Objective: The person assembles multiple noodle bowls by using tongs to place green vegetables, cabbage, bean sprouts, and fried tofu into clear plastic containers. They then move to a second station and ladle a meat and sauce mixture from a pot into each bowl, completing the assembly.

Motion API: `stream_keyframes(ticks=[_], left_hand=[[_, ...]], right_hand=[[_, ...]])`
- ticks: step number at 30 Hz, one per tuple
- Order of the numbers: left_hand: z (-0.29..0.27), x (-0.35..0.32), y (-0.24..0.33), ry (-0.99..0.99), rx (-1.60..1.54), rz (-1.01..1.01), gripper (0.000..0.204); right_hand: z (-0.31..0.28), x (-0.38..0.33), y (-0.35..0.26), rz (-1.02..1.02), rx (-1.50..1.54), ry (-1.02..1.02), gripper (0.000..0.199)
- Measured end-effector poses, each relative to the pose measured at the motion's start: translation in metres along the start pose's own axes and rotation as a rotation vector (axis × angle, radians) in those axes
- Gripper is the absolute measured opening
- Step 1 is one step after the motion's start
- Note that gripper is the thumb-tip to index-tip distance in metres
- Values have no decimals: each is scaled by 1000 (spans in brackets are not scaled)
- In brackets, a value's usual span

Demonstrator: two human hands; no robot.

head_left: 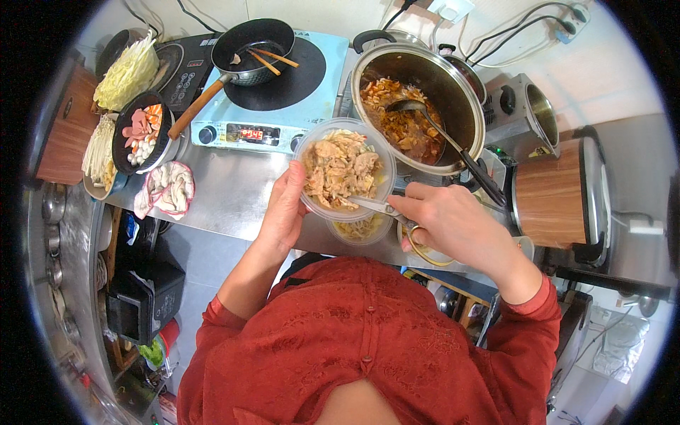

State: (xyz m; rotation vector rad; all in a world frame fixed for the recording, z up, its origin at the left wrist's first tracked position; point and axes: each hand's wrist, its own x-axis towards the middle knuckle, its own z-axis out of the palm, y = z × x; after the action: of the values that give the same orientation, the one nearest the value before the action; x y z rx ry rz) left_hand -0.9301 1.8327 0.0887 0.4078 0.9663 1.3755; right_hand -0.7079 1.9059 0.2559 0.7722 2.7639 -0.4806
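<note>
My left hand [282,207] grips the left side of a clear plastic bowl [390,170] and keeps it above the counter's front edge. Pale brown pieces of cooked meat [343,164] fill the bowl. In my right hand [453,221] is a pair of scissors [377,205], my fingers in the loops and the blades reaching into the meat at the bowl's near side. How far apart the blades are, I cannot tell. Partly hidden under the bowl is a second clear container [363,230] with pale strands in it.
Behind my right hand stands a large steel pot [476,106] of reddish-brown food with a ladle [446,134] in it. A frying pan [244,64] with chopsticks rests on a blue cooktop [315,99]. A cloth [168,190], a black bowl [122,150] and cabbage [129,74] are at left.
</note>
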Motion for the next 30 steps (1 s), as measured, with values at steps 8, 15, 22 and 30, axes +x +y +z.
stream_keyframes(ticks=[8,15,22,30], left_hand=[[0,2,-1,21,27,-17,83],[1,-4,2,4,37,-50,82],[3,-6,6,6,39,-42,85],[-2,-3,-5,-26,12,8,81]], right_hand=[[-13,0,-14,-11,-127,197,55],[-3,13,-5,64,-219,223,59],[3,9,-17,-80,-182,178,61],[-7,14,-8,13,-271,273,51]])
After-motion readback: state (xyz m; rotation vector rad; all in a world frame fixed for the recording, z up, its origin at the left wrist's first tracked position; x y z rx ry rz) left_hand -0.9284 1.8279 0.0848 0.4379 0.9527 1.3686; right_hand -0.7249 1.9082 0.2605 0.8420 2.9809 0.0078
